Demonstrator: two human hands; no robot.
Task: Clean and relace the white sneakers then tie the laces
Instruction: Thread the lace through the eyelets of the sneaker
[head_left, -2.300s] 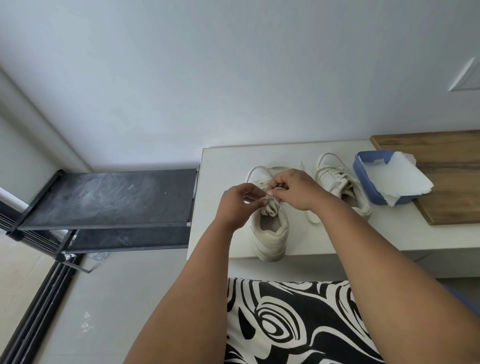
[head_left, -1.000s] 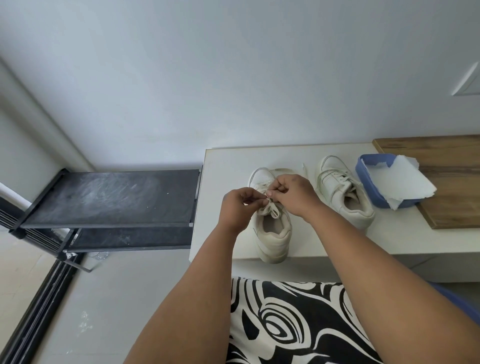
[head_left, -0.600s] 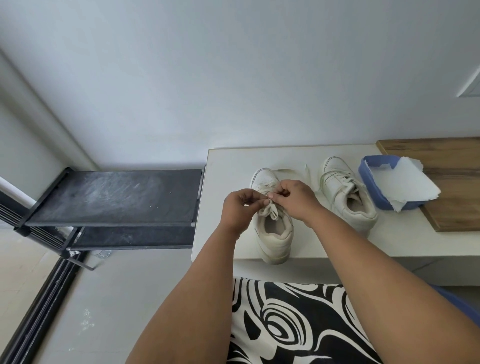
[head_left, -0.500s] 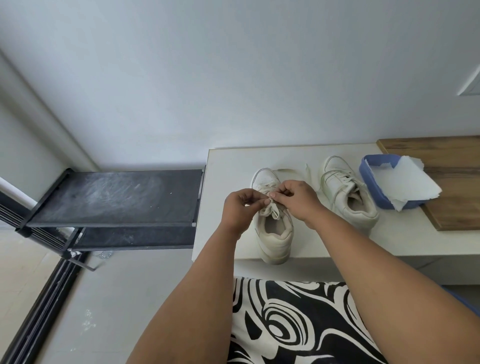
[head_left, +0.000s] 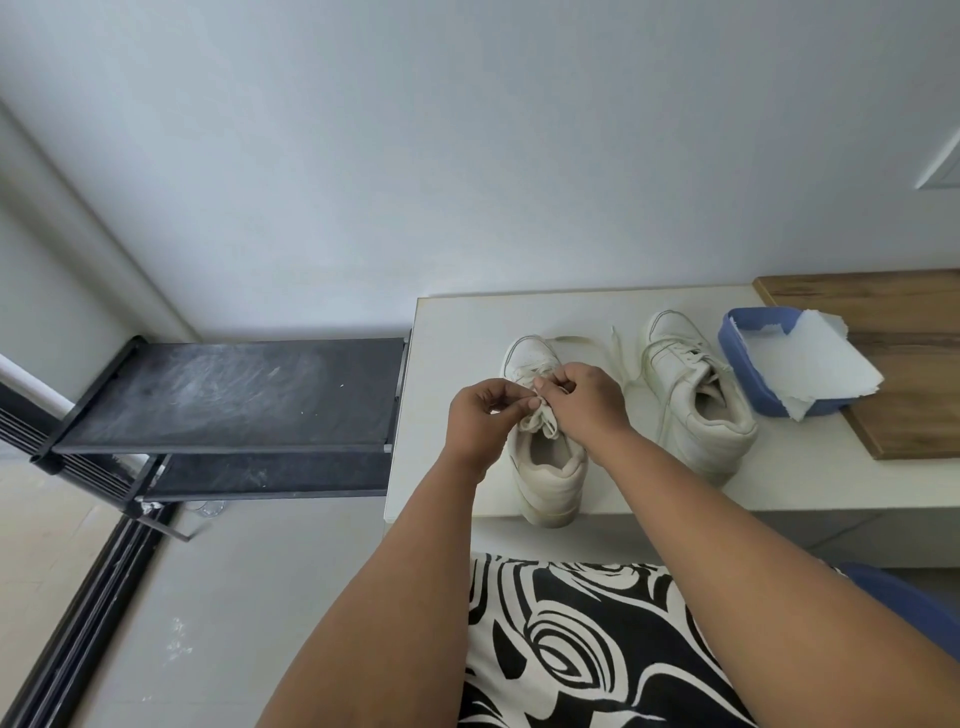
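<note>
Two white sneakers stand on a white bench (head_left: 457, 332). The left sneaker (head_left: 548, 467) sits at the front edge, heel towards me and slightly over the edge. My left hand (head_left: 480, 421) and my right hand (head_left: 584, 397) meet above its tongue, each pinching its white lace (head_left: 540, 418). A loose lace end (head_left: 574, 340) trails past the toe. The right sneaker (head_left: 696, 400) stands apart to the right, its laces loose.
A blue tub (head_left: 748, 358) with white paper (head_left: 815, 364) lies right of the sneakers, partly on a wooden board (head_left: 893, 312). A black shoe rack (head_left: 234, 395) stands left of the bench. My black-and-white patterned lap (head_left: 571, 649) is below.
Both hands have stayed at the left sneaker's lace, with only small finger movements. The view has shifted slightly, so the shoes sit a little further right.
</note>
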